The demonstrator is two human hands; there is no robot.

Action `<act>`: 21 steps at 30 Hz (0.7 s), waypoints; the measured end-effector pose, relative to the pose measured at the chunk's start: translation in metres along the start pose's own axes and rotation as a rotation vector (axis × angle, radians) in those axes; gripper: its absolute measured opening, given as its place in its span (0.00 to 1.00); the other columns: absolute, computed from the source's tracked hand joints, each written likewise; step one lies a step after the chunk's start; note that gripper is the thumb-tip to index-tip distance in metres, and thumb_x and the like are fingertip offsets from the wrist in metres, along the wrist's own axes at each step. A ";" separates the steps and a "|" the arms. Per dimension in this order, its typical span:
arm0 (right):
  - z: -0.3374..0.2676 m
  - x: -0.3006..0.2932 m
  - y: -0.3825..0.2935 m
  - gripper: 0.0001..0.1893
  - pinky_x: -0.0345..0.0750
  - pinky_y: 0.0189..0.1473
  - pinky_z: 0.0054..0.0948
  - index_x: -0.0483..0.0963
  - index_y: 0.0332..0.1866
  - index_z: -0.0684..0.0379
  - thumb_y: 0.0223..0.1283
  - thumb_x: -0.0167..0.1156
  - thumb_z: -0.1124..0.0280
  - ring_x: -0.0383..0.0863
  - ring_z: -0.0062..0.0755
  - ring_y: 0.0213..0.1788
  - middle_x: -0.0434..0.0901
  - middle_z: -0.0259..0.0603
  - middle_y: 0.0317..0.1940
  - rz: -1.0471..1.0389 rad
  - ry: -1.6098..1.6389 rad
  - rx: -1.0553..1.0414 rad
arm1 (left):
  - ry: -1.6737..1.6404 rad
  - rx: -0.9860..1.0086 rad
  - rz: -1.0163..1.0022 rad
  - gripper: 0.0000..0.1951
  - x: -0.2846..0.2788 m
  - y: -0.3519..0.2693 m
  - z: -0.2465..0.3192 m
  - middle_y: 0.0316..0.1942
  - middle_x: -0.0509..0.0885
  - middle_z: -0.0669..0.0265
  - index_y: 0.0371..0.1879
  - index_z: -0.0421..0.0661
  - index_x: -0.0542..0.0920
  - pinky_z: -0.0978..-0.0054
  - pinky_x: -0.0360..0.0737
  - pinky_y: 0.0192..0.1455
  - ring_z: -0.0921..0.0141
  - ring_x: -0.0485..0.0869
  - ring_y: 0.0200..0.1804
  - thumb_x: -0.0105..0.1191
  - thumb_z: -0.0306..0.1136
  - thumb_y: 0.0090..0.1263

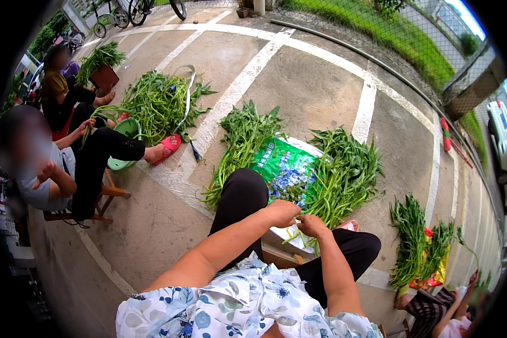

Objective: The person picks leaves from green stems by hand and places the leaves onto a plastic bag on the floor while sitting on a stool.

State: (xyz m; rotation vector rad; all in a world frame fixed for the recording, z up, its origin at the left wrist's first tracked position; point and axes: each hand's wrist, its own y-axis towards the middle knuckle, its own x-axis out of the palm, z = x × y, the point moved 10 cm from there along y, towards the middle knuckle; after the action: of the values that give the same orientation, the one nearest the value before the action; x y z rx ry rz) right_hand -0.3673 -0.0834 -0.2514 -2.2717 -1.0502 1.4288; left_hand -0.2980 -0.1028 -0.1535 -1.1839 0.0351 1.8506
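My left hand [284,212] and my right hand [312,225] meet between my knees, fingers pinched around a thin green stem that is mostly hidden by them. Under and beyond them a green and silver plastic sack [279,158] lies flat on the ground, with blue-white scraps and leaf bits on it. Left of the sack a pile of leafy green stalks [247,137] reaches towards my knee. A larger pile of the same long-stemmed greens [346,173] covers the sack's right side, its stems pointing towards my hands.
At left, a seated person [50,164] holds stalks beside a green basin [129,129] and a big heap of greens [156,101]. Another person sits behind. At lower right, more greens [407,241] lie near a person [452,308]. A red-handled tool [445,135] lies by the fence.
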 end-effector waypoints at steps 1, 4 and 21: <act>-0.001 -0.001 0.000 0.19 0.74 0.47 0.41 0.76 0.49 0.53 0.50 0.55 0.64 0.78 0.49 0.44 0.80 0.51 0.40 0.004 -0.001 -0.006 | 0.002 -0.001 -0.009 0.14 0.000 0.000 0.000 0.37 0.81 0.57 0.40 0.45 0.76 0.58 0.76 0.42 0.57 0.80 0.42 0.54 0.38 0.58; 0.001 -0.001 -0.001 0.19 0.74 0.47 0.42 0.75 0.50 0.53 0.50 0.55 0.64 0.79 0.49 0.43 0.80 0.51 0.39 0.015 0.006 -0.016 | 0.004 0.002 -0.027 0.16 0.001 -0.001 0.003 0.38 0.79 0.57 0.44 0.47 0.75 0.58 0.75 0.43 0.56 0.79 0.44 0.54 0.37 0.59; -0.019 -0.024 -0.026 0.18 0.76 0.41 0.42 0.76 0.47 0.51 0.50 0.49 0.70 0.80 0.47 0.39 0.81 0.48 0.36 -0.012 -0.012 0.051 | -0.053 0.128 -0.032 0.17 -0.017 -0.007 0.030 0.39 0.79 0.56 0.48 0.47 0.73 0.61 0.74 0.45 0.57 0.77 0.44 0.52 0.36 0.59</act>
State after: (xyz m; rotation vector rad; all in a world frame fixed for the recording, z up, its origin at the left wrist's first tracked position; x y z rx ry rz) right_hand -0.3682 -0.0786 -0.2111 -2.2202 -1.0180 1.4494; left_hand -0.3123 -0.0960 -0.1220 -1.0405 0.1029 1.8228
